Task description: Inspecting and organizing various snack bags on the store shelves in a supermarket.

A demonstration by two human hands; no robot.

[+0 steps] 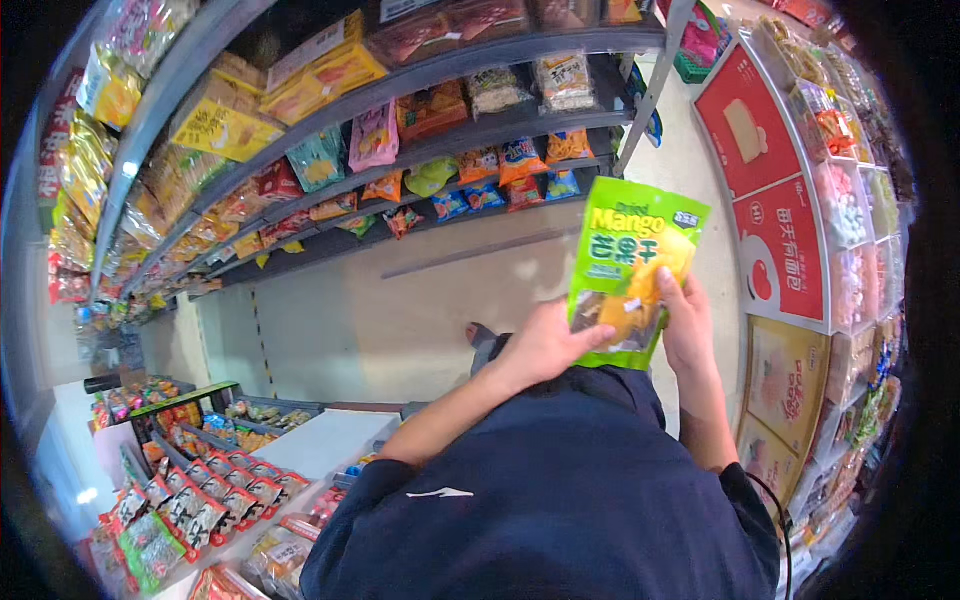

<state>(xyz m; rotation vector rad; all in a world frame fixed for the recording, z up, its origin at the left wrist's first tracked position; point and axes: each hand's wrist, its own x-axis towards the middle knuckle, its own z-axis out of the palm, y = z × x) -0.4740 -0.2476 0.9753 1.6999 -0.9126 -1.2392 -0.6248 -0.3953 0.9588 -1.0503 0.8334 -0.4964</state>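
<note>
A green and yellow pouch of dried mango (622,262) is held upright in front of my body, its printed front towards me. My left hand (551,341) grips its lower left edge, the thumb lying across the front near the see-through window. On the pouch's right side, my right hand (682,315) holds the edge with its thumb pressed on the front. The fingers behind the pouch are hidden.
Long dark shelves (450,161) with bagged snacks run along the far side. Stacked snack bins stand above red printed panels (780,247) at the right. A display of red and white packets (217,495) lies at the lower left, beside a white surface (330,442).
</note>
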